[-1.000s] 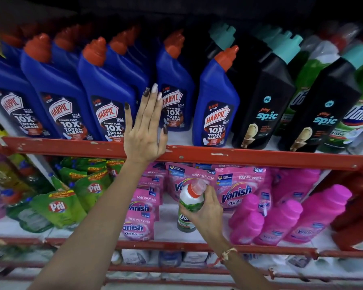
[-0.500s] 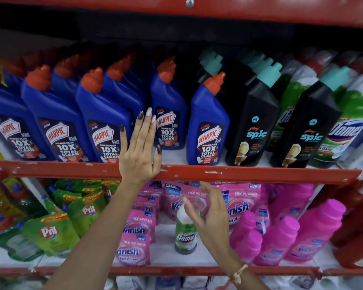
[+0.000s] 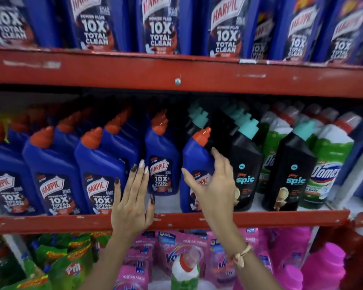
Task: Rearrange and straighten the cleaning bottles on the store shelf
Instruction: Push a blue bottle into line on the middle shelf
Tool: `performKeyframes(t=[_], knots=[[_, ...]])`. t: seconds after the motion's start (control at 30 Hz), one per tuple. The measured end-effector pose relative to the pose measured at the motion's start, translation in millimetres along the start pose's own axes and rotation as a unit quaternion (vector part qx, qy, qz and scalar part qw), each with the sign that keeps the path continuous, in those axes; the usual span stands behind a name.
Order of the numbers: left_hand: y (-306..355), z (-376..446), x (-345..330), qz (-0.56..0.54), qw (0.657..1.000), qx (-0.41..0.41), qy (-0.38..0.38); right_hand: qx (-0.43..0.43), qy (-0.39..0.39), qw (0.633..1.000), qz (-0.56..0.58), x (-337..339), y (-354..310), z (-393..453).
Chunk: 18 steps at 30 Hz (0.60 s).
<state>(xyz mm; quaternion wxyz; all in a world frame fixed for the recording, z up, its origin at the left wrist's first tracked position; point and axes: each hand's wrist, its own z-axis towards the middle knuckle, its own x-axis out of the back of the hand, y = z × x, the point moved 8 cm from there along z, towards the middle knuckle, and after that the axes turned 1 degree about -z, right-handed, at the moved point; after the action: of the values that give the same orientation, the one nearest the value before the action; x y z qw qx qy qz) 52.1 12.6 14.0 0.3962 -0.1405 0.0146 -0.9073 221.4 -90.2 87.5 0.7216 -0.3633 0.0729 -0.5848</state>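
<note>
A blue Harpic bottle (image 3: 195, 155) with an orange cap stands at the front of the middle shelf, leaning against a black Spic bottle (image 3: 246, 162). My right hand (image 3: 214, 191) wraps around its front, thumb on the left edge of the label and fingers at the right shoulder. My left hand (image 3: 132, 201) is flat and open, its palm over the red shelf rail (image 3: 281, 218) and its fingers up against the row of Harpic bottles (image 3: 57, 164). Another Harpic bottle (image 3: 161, 151) stands further back between my hands.
A second black Spic bottle (image 3: 289, 164) and green-white Domex bottles (image 3: 331, 160) fill the right of the shelf. More Harpic bottles line the upper shelf (image 3: 113, 70). Below are Pril pouches (image 3: 71, 268), pink Vanish packs (image 3: 134, 275) and a small Domex bottle (image 3: 184, 271).
My right hand let go of the small Domex bottle on the lower shelf and rose to the front Harpic bottle. The view tilted upward. My left hand stayed by the rail.
</note>
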Motion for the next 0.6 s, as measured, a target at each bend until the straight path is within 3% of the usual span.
performKeyframes(t=[0.37, 0.6], knots=[[-5.5, 2.4, 1.3, -0.042, 0.998, 0.047, -0.001, 0.019, 0.029, 0.997, -0.07, 4.2, -19.9, 32.1], [-6.1, 1.7, 2.4, -0.055, 0.997, 0.057, -0.004, 0.049, 0.034, 0.996, -0.067, -29.0, -64.2, 26.3]])
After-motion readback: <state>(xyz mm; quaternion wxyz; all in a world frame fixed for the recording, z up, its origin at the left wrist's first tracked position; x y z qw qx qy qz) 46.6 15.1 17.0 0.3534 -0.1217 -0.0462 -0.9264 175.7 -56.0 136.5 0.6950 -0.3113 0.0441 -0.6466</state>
